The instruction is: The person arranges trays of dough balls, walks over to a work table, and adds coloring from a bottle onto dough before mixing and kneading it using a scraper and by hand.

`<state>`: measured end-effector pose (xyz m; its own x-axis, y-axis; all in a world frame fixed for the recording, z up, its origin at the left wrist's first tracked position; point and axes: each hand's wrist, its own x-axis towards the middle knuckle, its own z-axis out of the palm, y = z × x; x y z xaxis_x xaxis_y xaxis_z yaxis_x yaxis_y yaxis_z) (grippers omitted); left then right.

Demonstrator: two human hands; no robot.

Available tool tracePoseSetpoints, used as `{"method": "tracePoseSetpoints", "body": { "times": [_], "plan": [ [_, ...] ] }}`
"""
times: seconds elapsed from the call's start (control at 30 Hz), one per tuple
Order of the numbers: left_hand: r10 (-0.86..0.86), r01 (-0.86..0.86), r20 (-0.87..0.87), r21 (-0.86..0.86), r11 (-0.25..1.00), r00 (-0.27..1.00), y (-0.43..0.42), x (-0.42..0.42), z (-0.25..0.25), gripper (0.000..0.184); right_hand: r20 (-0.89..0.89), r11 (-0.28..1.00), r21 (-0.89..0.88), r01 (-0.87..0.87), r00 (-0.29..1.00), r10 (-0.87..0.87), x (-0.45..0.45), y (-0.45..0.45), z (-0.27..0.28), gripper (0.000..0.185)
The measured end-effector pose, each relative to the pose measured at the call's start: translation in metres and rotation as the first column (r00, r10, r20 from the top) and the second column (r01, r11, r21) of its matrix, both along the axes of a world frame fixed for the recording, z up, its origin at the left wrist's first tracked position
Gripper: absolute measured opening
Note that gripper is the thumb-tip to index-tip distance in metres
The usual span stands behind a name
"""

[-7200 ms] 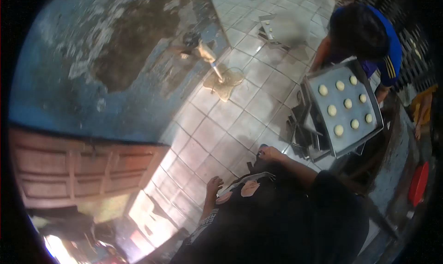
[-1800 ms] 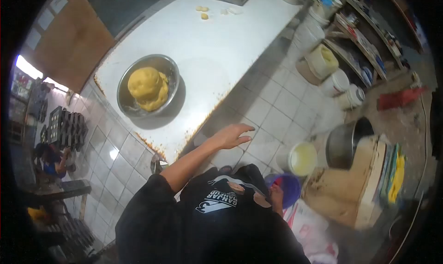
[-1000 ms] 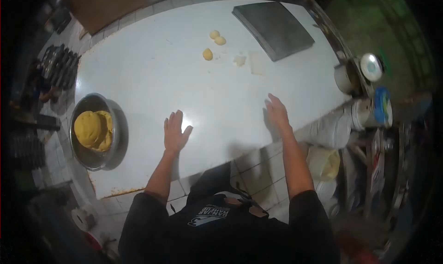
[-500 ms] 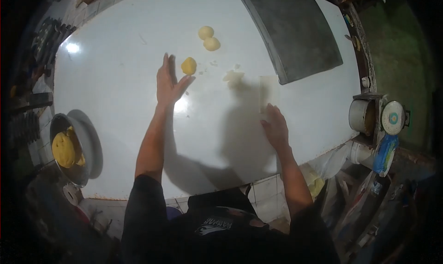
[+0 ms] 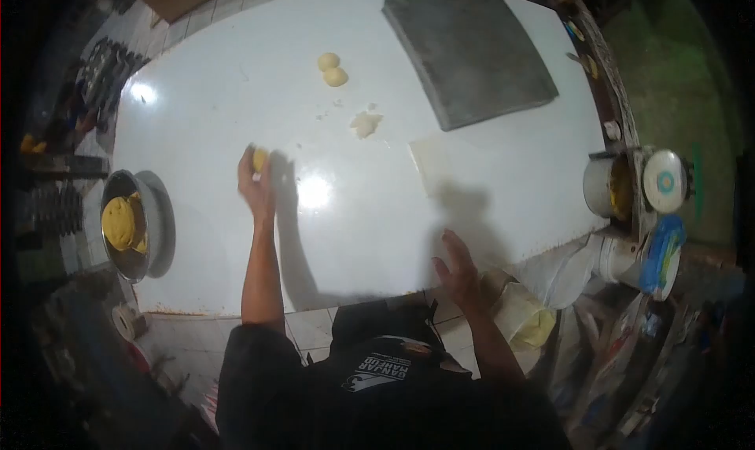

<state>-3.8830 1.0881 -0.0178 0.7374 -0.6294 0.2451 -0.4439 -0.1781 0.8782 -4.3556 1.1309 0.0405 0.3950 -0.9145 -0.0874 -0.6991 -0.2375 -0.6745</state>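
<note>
My left hand (image 5: 256, 184) is closed around a yellow dough piece (image 5: 260, 159) over the left part of the white table (image 5: 204, 238). My right hand (image 5: 458, 269) holds nothing, its fingers apart, above the table's near edge. Two pale dough balls (image 5: 332, 70) touch each other farther back. A flattened scrap of pale dough (image 5: 366, 124) with small crumbs around it lies in the middle. Beyond my right hand lies a thin, pale rectangular piece (image 5: 430, 167), flat on the table; its material I cannot tell.
A metal bowl (image 5: 161, 230) with a large lump of yellow dough (image 5: 119, 224) stands tilted at the left. A dark grey slab (image 5: 472, 61) lies at the back right. Past the right edge are a pot (image 5: 599, 187), a round dial scale (image 5: 664, 181) and a blue packet (image 5: 662, 253).
My left hand has closed on the yellow dough piece and carried it left and nearer to me. My right hand has drawn back from the pale rectangle toward the near edge.
</note>
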Motion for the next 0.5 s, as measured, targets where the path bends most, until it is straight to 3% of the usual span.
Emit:
{"method": "tracePoseSetpoints", "body": {
  "times": [0.03,0.07,0.1,0.13,0.17,0.2,0.27,0.3,0.37,0.43,0.5],
  "plan": [
    [0.060,-0.067,0.145,0.046,0.997,0.988,0.028,-0.011,-0.003,0.048,0.011,0.999,-0.022,0.033,0.999,-0.033,-0.009,0.012,-0.004,0.056],
    [0.107,-0.145,0.253,0.135,0.980,0.961,0.055,-0.001,-0.052,0.048,0.051,0.994,-0.104,-0.043,0.998,0.048,-0.024,0.026,-0.014,0.055],
    [-0.071,-0.076,0.420,0.325,0.943,0.905,0.085,0.013,-0.088,0.049,0.062,0.977,-0.193,-0.084,0.993,0.098,-0.047,0.044,-0.021,0.055],
    [-0.128,0.101,0.328,0.099,0.990,0.936,0.107,0.029,-0.132,0.058,0.137,0.983,-0.173,-0.063,0.987,0.088,-0.065,0.064,-0.031,0.054],
    [-0.221,-0.221,0.698,0.484,0.847,0.681,0.106,0.031,-0.133,0.068,0.208,0.986,-0.164,-0.033,0.976,0.067,-0.081,0.079,-0.037,0.053],
    [-0.337,-0.319,0.638,0.690,0.650,0.692,0.098,-0.019,-0.061,0.076,0.187,0.971,-0.239,-0.014,0.980,0.060,-0.097,0.090,-0.030,0.051],
    [-0.173,-0.283,0.649,0.535,0.796,0.741,0.085,-0.006,-0.051,0.085,0.171,0.959,-0.284,0.021,0.985,0.029,-0.137,0.115,-0.012,0.048],
    [0.167,-0.300,0.501,0.197,0.933,0.849,0.064,-0.049,-0.004,0.085,0.189,0.963,-0.268,0.038,0.982,0.014,-0.161,0.130,-0.005,0.046],
    [0.033,-0.080,0.625,0.047,0.996,0.780,0.050,-0.128,0.027,0.079,0.161,0.937,-0.318,0.145,0.982,-0.097,-0.217,0.155,0.007,0.044],
    [-0.139,0.191,0.544,-0.039,0.981,0.828,0.031,-0.218,0.038,0.073,0.134,0.918,-0.349,0.189,0.980,-0.150,-0.268,0.173,0.016,0.042],
    [-0.259,0.321,0.453,-0.065,0.945,0.853,0.042,-0.346,0.067,0.069,0.210,0.890,-0.276,0.364,0.926,-0.314,-0.339,0.192,0.022,0.035]
  ]
}}
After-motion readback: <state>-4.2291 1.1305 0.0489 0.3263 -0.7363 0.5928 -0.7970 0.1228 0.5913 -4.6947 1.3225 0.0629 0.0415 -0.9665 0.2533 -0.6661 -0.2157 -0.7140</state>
